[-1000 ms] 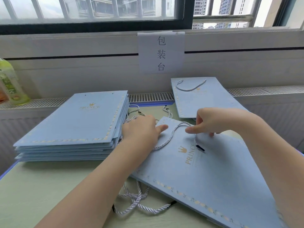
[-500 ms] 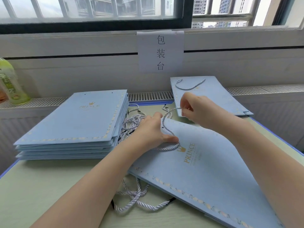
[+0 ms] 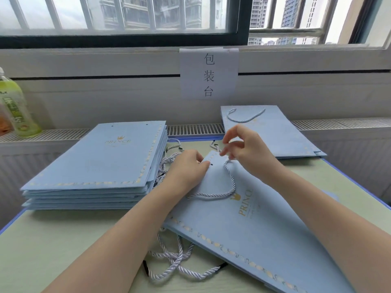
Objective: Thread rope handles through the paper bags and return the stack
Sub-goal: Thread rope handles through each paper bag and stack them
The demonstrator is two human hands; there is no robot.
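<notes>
A flat light-blue paper bag (image 3: pixel 264 235) printed "PRINCE" lies slanted on the table in front of me. A white twisted rope handle (image 3: pixel 229 185) loops across its upper part. My left hand (image 3: pixel 186 168) grips the bag's top edge beside a punched hole. My right hand (image 3: pixel 247 153) hovers just above that edge and pinches the rope's upper end. A stack of bags without handles (image 3: pixel 99 163) lies to the left. One bag with a rope handle fitted (image 3: pixel 273 132) leans at the back right.
Loose ropes lie in a tangle (image 3: pixel 177 263) near the front edge and in a bunch (image 3: pixel 169 159) between the stack and my left hand. A green drink bottle (image 3: pixel 15 108) stands on the radiator ledge at far left. A paper sign (image 3: pixel 209 74) hangs on the wall.
My right hand has pulled the rope's end up and back from the bag's face to its top edge, so the loop now trails lower. My left hand slid to the top edge.
</notes>
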